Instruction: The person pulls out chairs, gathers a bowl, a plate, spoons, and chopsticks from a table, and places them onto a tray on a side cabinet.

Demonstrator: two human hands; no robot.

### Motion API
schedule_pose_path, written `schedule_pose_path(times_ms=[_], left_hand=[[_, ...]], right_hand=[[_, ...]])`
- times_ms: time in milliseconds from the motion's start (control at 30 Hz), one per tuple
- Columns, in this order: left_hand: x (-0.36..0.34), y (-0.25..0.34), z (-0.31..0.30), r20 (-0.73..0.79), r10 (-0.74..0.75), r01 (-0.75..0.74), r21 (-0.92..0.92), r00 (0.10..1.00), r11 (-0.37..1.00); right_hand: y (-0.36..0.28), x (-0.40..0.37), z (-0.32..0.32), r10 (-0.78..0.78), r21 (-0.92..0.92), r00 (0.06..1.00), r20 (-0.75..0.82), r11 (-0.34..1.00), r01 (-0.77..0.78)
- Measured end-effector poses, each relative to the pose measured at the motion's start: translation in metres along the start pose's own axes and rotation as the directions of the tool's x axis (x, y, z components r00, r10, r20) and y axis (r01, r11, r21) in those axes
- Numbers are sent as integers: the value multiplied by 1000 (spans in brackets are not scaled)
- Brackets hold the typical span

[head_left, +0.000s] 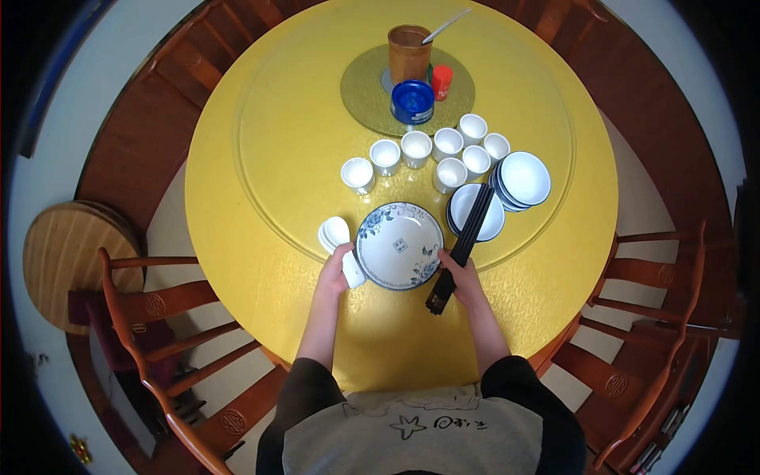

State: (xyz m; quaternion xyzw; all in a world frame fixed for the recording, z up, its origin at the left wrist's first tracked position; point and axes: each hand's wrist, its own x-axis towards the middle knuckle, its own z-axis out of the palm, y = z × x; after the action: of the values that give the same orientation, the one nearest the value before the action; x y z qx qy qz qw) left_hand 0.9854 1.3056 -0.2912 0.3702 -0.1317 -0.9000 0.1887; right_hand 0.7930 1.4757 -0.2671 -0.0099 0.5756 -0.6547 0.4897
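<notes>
A white plate (396, 246) with blue flowers lies near the table's front edge, between my hands. My left hand (336, 269) is closed around the handles of stacked white spoons (336, 231), its fingertips at the plate's left rim. On the other side, my right hand (464, 279) grips a bundle of black chopsticks (476, 215), with its thumb near the plate's right rim. The chopsticks slant over a stack of small bowls (489, 210). A second bowl stack (526, 178) stands just behind, to the right. Several white cups (416, 147) stand beyond the plate.
On the round yellow table (285, 103), a glass turntable (360, 87) carries a brown container (409, 57) with a white utensil, a blue tin (412, 103) and a red-capped item (442, 81). Wooden chairs (178, 305) flank the table. Round boards (75, 261) lean at far left.
</notes>
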Motion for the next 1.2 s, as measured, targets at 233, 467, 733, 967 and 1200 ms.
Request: schedule_pose_path(times_ms=[233, 467, 733, 967, 1200], left_hand=[[3, -12, 0, 86, 27, -23, -48, 996, 999], [-9, -22, -3, 115, 14, -9, -47, 993, 999], [-71, -52, 5, 34, 7, -6, -41, 999, 999], [-52, -57, -37, -23, 28, -28, -17, 999, 999], [-118, -71, 10, 154, -127, 134, -34, 980, 990]], right_hand=[[3, 2, 6, -49, 37, 999, -14, 998, 49], [12, -27, -4, -87, 34, 995, -55, 995, 88], [28, -89, -17, -44, 164, 998, -52, 985, 52], [69, -74, -18, -121, 149, 991, -62, 980, 130], [25, -164, -38, -221, -129, 975, -16, 967, 217]])
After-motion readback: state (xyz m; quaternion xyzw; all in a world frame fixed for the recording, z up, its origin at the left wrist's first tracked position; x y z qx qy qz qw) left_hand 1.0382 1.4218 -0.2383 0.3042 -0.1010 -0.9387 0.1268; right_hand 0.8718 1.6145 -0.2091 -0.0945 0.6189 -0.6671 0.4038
